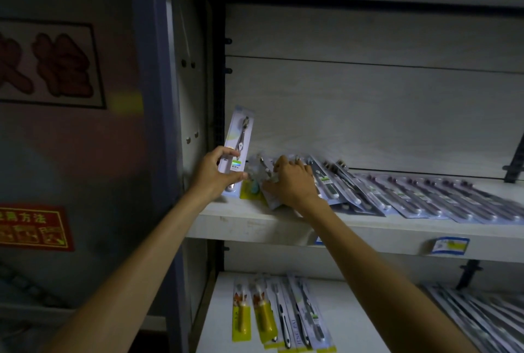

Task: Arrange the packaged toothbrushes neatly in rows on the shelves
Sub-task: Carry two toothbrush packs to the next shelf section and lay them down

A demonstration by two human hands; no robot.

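left hand (217, 172) grips upright toothbrush pack (238, 151) | right hand (292, 182) clutches packs (269, 179)

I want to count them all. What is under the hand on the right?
Under the right hand lie a few clear toothbrush packs on the shelf. The hand covers their lower parts, so I cannot count them.

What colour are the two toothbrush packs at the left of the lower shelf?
Yellow packs, shown in the head view.

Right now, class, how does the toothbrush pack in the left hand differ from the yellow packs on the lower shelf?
The held pack stands nearly upright; the yellow packs lie flat. The held pack's card is pale, theirs yellow. The left hand grips the held pack; nothing touches the yellow packs. Both are carded toothbrushes.
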